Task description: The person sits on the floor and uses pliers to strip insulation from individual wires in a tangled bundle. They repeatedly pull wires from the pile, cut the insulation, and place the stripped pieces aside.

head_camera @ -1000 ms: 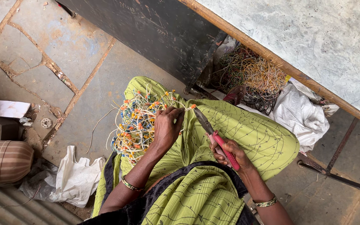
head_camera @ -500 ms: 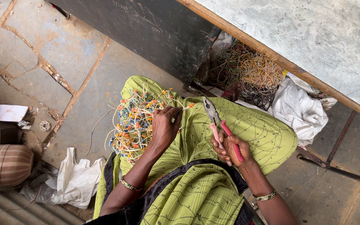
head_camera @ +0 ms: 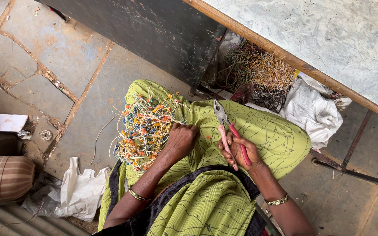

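left hand (head_camera: 181, 140) clenched in wire bundle (head_camera: 143, 129) on lap; right hand (head_camera: 240, 150) gripping pink-handled pliers (head_camera: 226, 132), jaws open; loads of beaded ends uncut, looks barely started

Greens, pinks and bright beads

Lime-green cloth (head_camera: 259, 135) with thin dark line pattern; cream wires (head_camera: 143, 129) dotted orange, blue, yellow; pliers (head_camera: 229, 135) with pink handles; striped brown-and-cream pot (head_camera: 5, 178).

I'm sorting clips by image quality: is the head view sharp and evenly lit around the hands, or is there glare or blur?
Head view: soft, even daylight, no hard shadows or glare; the left hand on the tangled bundle of pale wires with coloured tips and the right hand holding the pink-handled pliers look sharp; the dark panel above is dim.
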